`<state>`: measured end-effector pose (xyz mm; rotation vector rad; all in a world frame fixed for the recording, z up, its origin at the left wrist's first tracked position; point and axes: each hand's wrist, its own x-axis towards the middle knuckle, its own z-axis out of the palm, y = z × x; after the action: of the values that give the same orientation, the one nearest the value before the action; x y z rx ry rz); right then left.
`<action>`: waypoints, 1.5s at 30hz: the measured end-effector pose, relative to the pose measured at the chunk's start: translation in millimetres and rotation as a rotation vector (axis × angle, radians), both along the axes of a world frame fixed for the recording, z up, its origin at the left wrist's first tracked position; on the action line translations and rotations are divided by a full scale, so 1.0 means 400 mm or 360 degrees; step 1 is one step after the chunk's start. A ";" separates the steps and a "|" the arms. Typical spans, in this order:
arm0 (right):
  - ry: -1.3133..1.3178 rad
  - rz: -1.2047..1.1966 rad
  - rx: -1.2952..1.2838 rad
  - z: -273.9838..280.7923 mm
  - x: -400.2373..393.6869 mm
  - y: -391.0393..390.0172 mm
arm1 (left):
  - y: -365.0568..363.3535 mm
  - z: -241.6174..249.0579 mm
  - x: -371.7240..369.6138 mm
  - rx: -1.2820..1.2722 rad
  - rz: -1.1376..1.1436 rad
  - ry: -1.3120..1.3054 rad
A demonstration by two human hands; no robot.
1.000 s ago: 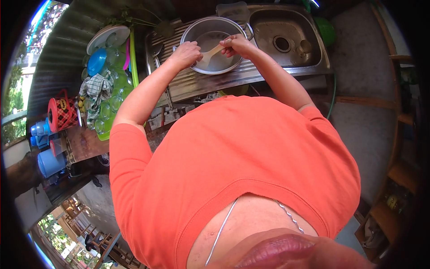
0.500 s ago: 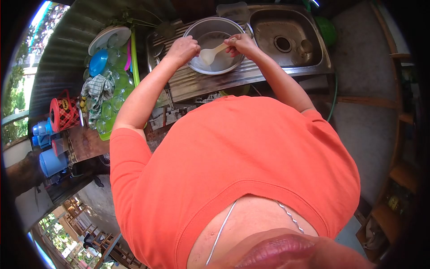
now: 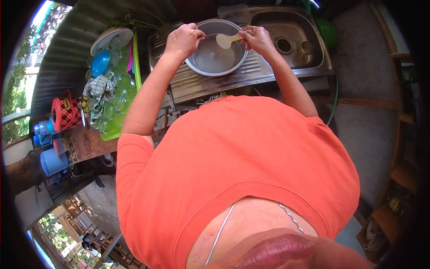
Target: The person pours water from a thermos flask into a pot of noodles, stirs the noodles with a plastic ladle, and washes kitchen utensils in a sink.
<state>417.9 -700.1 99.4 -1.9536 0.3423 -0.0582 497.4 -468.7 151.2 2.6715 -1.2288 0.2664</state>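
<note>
A round metal pot [image 3: 215, 67] stands on the ridged drainboard [image 3: 190, 85] of the steel sink. Cloudy liquid seems to lie inside it. My right hand [image 3: 257, 39] grips the handle of a pale spoon [image 3: 225, 41], whose bowl is over the right part of the pot. At the pot's left rim is my left hand [image 3: 184, 40], its fingers closed together at the edge; whether they hold the rim or something small cannot be made out.
Right of the pot is the sink basin [image 3: 291, 31] with a small cup [image 3: 307, 48] in it. On the left, a green tray [image 3: 117, 127] holds glasses, a blue bowl [image 3: 100, 62] and a checked cloth [image 3: 98, 92]. A red plaid container [image 3: 66, 112] stands beyond.
The spoon has risen and shifted right with my right hand. My left hand has moved slightly up at the pot's left rim.
</note>
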 end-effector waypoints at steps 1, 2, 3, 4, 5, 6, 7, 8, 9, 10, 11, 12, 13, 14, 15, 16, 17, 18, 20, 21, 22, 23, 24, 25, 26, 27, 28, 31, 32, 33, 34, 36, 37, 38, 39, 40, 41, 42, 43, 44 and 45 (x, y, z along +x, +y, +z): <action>0.0015 0.0023 -0.0028 -0.008 0.001 0.005 | 0.002 0.000 -0.006 -0.0049 0.0065 0.0004; 0.0069 0.0087 0.0020 -0.018 0.001 0.017 | 0.007 -0.003 -0.011 -0.0157 0.0119 0.0053; 0.0122 0.0150 0.0068 -0.030 0.003 0.037 | 0.014 -0.005 -0.016 -0.0266 0.0173 0.0101; 0.0175 0.0213 0.0117 -0.044 0.007 0.058 | 0.019 -0.005 -0.021 -0.0374 0.0226 0.0150; 0.0200 0.0302 0.0143 -0.066 0.013 0.083 | 0.022 -0.004 -0.030 -0.0443 0.0260 0.0181; 0.0225 0.0394 0.0170 -0.086 0.020 0.111 | 0.026 -0.003 -0.040 -0.0513 0.0296 0.0214; 0.0232 0.0449 0.0096 -0.093 0.021 0.141 | 0.030 -0.002 -0.050 -0.0583 0.0334 0.0247; 0.0237 0.0487 0.0035 -0.093 0.021 0.165 | 0.036 -0.002 -0.061 -0.0616 0.0363 0.0252; 0.0212 0.0508 -0.0069 -0.103 0.030 0.178 | 0.043 -0.005 -0.071 -0.0650 0.0393 0.0255; 0.0184 0.0530 -0.0172 -0.117 0.039 0.186 | 0.050 -0.011 -0.078 -0.0684 0.0423 0.0257; 0.0084 0.0473 -0.0284 -0.132 0.048 0.185 | 0.064 -0.032 -0.082 -0.0794 0.0397 0.0264; -0.0016 0.0416 -0.0398 -0.142 0.055 0.181 | 0.078 -0.046 -0.089 -0.0841 0.0398 0.0270; -0.0115 0.0357 -0.0512 -0.150 0.058 0.172 | 0.091 -0.058 -0.098 -0.0889 0.0399 0.0278; -0.0162 0.0316 -0.0571 -0.157 0.057 0.159 | 0.104 -0.068 -0.110 -0.0939 0.0401 0.0288; -0.0209 0.0276 -0.0631 -0.155 0.053 0.144 | 0.114 -0.076 -0.126 -0.0997 0.0440 0.0341; -0.0256 0.0236 -0.0691 -0.155 0.050 0.130 | 0.128 -0.097 -0.137 -0.1017 0.0460 0.0358; -0.0276 0.0188 -0.0692 -0.164 0.047 0.117 | 0.143 -0.126 -0.147 -0.1039 0.0479 0.0374; -0.0246 0.0206 -0.0745 -0.160 0.040 0.106 | 0.155 -0.148 -0.158 -0.1061 0.0498 0.0389; -0.0183 0.0240 -0.0851 -0.140 0.015 0.090 | 0.172 -0.171 -0.190 -0.1036 0.0580 0.0451; -0.0145 0.0283 -0.0853 -0.132 0.004 0.088 | 0.180 -0.186 -0.202 -0.1025 0.0614 0.0484; -0.0106 0.0324 -0.0855 -0.124 -0.008 0.087 | 0.187 -0.198 -0.214 -0.1013 0.0648 0.0517; -0.0069 0.0365 -0.0856 -0.119 -0.018 0.087 | 0.191 -0.209 -0.225 -0.1009 0.0687 0.0582; -0.0036 0.0412 -0.0801 -0.116 -0.024 0.087 | 0.194 -0.218 -0.234 -0.1015 0.0699 0.0608; -0.0004 0.0456 -0.0745 -0.113 -0.031 0.087 | 0.196 -0.227 -0.243 -0.1021 0.0709 0.0633; 0.0028 0.0500 -0.0690 -0.109 -0.037 0.087 | 0.197 -0.233 -0.248 -0.1027 0.0718 0.0658; -0.0040 0.0455 -0.0669 -0.096 -0.047 0.091 | 0.192 -0.232 -0.255 -0.1096 0.0744 0.0691; -0.0107 0.0412 -0.0646 -0.076 -0.058 0.097 | 0.187 -0.235 -0.255 -0.1128 0.0767 0.0713; -0.0213 0.0386 -0.0714 -0.068 -0.074 0.091 | 0.176 -0.254 -0.258 -0.1209 0.0821 0.0766; -0.0234 0.0391 -0.0760 -0.070 -0.080 0.083 | 0.170 -0.259 -0.258 -0.1231 0.0824 0.0770; -0.0283 0.0372 -0.0748 -0.069 -0.088 0.077 | 0.164 -0.259 -0.258 -0.1252 0.0825 0.0770; -0.0335 0.0353 -0.0736 -0.068 -0.096 0.072 | 0.158 -0.257 -0.259 -0.1266 0.0810 0.0769; -0.0399 0.0346 -0.0739 -0.061 -0.110 0.061 | 0.144 -0.251 -0.266 -0.1295 0.0785 0.0766; -0.0407 0.0355 -0.0755 -0.053 -0.118 0.054 | 0.139 -0.251 -0.269 -0.1292 0.0790 0.0787; -0.0414 0.0360 -0.0771 -0.050 -0.128 0.046 | 0.133 -0.252 -0.273 -0.1288 0.0792 0.0810; -0.0433 0.0344 -0.0758 -0.051 -0.136 0.040 | 0.126 -0.253 -0.275 -0.1284 0.0792 0.0832; -0.0456 0.0327 -0.0745 -0.054 -0.141 0.035 | 0.121 -0.256 -0.276 -0.1287 0.0784 0.0829; -0.0480 0.0312 -0.0732 -0.056 -0.145 0.029 | 0.115 -0.262 -0.278 -0.1290 0.0778 0.0825; -0.0462 0.0326 -0.0750 -0.059 -0.148 0.020 | 0.110 -0.267 -0.279 -0.1295 0.0774 0.0819; -0.0443 0.0341 -0.0768 -0.062 -0.151 0.010 | 0.105 -0.272 -0.281 -0.1293 0.0791 0.0818; -0.0422 0.0354 -0.0785 -0.065 -0.155 0.003 | 0.100 -0.276 -0.283 -0.1289 0.0806 0.0819; -0.0469 0.0359 -0.0758 -0.066 -0.159 -0.001 | 0.095 -0.278 -0.285 -0.1284 0.0818 0.0821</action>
<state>354.4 -700.7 72.9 -2.3999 -0.1000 -0.3004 383.6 -430.8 39.8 2.0699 -0.1851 0.0914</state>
